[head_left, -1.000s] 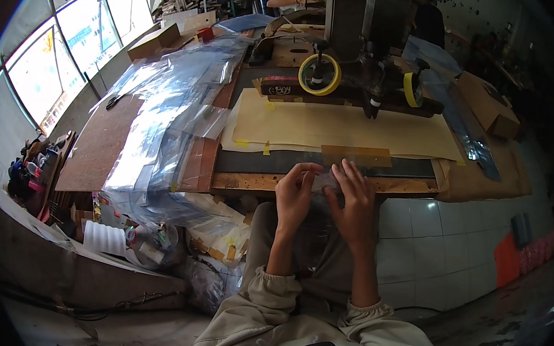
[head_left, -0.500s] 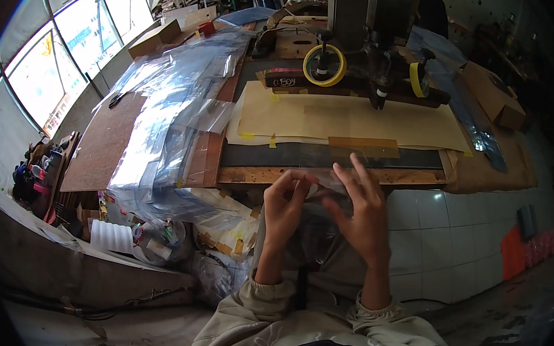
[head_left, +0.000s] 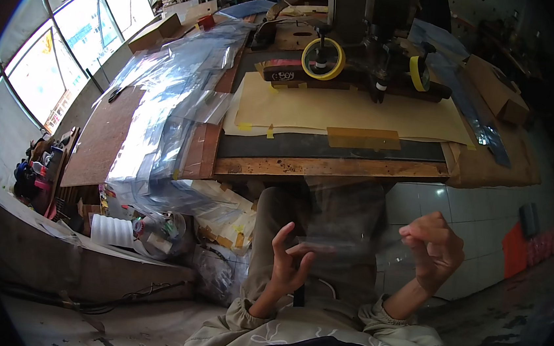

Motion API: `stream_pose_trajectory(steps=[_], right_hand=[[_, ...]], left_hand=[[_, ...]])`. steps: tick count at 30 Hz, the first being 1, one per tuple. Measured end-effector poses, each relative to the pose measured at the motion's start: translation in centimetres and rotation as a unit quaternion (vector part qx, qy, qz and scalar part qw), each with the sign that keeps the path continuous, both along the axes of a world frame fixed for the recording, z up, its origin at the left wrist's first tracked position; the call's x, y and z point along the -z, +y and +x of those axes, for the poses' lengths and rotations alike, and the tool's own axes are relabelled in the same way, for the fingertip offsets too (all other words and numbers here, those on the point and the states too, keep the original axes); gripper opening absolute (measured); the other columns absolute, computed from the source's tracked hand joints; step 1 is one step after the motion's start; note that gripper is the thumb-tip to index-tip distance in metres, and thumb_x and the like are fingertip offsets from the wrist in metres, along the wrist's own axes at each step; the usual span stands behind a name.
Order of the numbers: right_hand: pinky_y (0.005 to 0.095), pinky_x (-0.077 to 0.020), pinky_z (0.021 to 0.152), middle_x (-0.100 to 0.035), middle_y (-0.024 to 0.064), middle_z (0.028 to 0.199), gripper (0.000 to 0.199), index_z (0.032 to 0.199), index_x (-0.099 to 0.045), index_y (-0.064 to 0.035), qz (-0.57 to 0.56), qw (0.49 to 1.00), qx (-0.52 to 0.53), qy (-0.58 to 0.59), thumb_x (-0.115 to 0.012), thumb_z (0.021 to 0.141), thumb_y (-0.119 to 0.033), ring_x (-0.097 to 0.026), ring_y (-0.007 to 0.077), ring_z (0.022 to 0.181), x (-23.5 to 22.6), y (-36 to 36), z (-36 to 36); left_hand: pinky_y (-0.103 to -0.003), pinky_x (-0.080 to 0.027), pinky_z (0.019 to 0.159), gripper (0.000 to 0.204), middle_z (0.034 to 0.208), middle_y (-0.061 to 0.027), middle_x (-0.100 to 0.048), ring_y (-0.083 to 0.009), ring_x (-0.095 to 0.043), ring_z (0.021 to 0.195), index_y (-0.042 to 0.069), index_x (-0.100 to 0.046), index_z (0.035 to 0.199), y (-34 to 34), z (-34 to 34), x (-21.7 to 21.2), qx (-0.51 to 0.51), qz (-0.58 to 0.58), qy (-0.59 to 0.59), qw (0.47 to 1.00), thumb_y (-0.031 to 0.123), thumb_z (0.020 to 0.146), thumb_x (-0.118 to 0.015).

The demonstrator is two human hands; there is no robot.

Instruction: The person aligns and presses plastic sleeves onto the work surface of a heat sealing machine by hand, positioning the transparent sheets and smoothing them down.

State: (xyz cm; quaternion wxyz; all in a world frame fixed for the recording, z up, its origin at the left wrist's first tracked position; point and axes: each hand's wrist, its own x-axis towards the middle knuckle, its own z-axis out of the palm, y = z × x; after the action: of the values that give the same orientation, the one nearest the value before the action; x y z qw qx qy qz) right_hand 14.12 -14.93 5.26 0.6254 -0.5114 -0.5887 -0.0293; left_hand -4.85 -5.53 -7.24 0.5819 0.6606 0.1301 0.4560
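Low over my lap, a sheet of clear plastic film [head_left: 354, 229] spans the space between my hands, blurred and see-through. My right hand [head_left: 438, 250] is closed, thumb and fingertips pinched at the film's right side. Lower and to the left, my left hand [head_left: 288, 266] has its fingers apart, one pointing up and another stretched toward the film's left edge; whether it touches the film is unclear. Beyond them, cream paper sheets [head_left: 354, 114] lie on the press bed, with a brown tape strip [head_left: 364, 138] along their near edge.
A press with yellow-rimmed handwheels [head_left: 322, 59] stands over the paper. Wooden edging [head_left: 330, 168] fronts the bed. Clear plastic sheets [head_left: 164, 110] cover the left board, and a cardboard box [head_left: 495, 90] sits at right. A white foam roll [head_left: 112, 232] is at lower left.
My hands have come down from near the bed's edge and spread apart, the right one moving right and closing into a pinch. The film is now stretched out between them.
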Motion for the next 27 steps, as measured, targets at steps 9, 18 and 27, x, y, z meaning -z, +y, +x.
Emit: stream_pose_trajectory(steps=[9,18,27], right_hand=[[0.0228,-0.0336,0.051,-0.057,0.0039,0.08,0.005,0.076,-0.065,-0.0147,0.232,0.967,-0.076,-0.076,-0.068,0.073,-0.019,-0.055,0.014,0.06,-1.2,0.9,-1.0],[0.031,-0.045,0.069,-0.058,0.0148,0.088,0.042,0.114,-0.052,-0.0044,0.061,0.981,0.184,-0.008,-0.067,0.074,-0.002,-0.058,0.0235,0.076,-3.7,10.7,0.1],[0.0476,-0.0341,0.098,-0.043,0.0193,0.129,0.048,0.123,-0.046,-0.0055,-0.333,0.903,0.171,-0.211,-0.056,0.085,-0.033,-0.041,0.0365,0.119,4.4,15.9,3.8]], left_hand=[[-0.034,-0.049,0.081,0.077,0.099,-0.0187,-0.062,-0.0289,-0.063,0.09,0.0,-0.019,0.137,0.4,-0.8,-0.1,0.187,0.044,0.091,0.977,-0.001,0.072,-0.06],[-0.02,-0.048,0.066,0.03,0.091,-0.0081,-0.067,-0.0104,-0.064,0.08,-0.003,-0.054,0.113,2.0,1.4,-1.2,0.096,-0.007,0.064,0.993,0.002,0.083,-0.056],[-0.023,-0.047,0.079,0.024,0.09,-0.0112,-0.064,-0.0135,-0.061,0.09,-0.007,-0.052,0.109,2.5,3.3,-3.7,0.051,-0.233,0.029,0.971,0.01,0.092,-0.048]])
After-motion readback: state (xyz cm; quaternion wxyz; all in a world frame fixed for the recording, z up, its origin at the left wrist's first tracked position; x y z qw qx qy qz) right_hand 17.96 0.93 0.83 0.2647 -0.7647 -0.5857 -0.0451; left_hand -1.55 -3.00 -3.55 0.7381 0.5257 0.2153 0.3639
